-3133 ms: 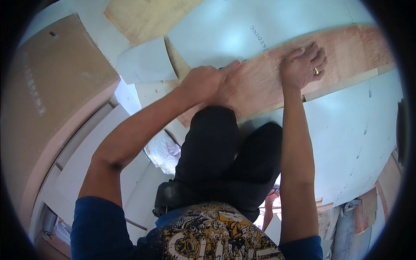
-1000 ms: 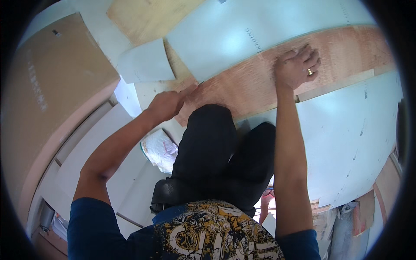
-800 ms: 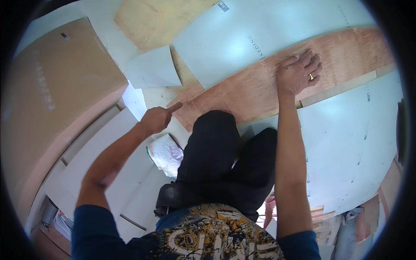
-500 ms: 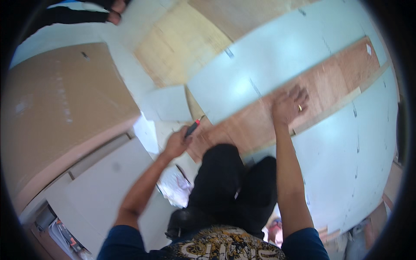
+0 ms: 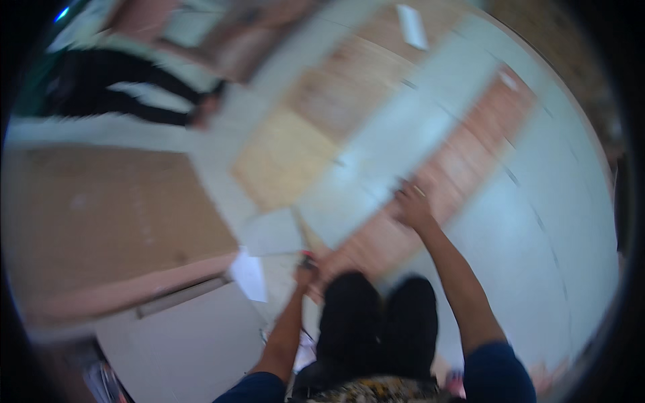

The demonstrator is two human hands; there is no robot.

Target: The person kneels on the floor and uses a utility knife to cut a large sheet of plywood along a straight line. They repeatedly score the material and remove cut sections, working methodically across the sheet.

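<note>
My left hand [image 5: 307, 272] is closed round a dark-handled cutter [image 5: 308, 256] with a red collar; its tip is smeared by motion. It is held at the near left end of a long reddish-brown plywood strip [image 5: 463, 151]. The strip runs away from me to the upper right, lying on pale white-faced sheets [image 5: 359, 191]. Farther along, my right hand [image 5: 411, 205] rests on the strip's left part, fingers spread and holding nothing. My knees [image 5: 349, 302] are close to the strip's near edge.
To the left stands a large brown cardboard-covered block [image 5: 114, 215], with a white panel [image 5: 181, 342] nearer me. A small pale board [image 5: 274, 232] and a yellowish plywood piece [image 5: 289, 158] lie beyond my left hand. Another person's dark-trousered legs [image 5: 148, 87] are at the upper left.
The view has swung and blurred, showing more of the far left. My right hand has moved back along the strip toward me; the cutter stays in my left hand near the strip's end.
</note>
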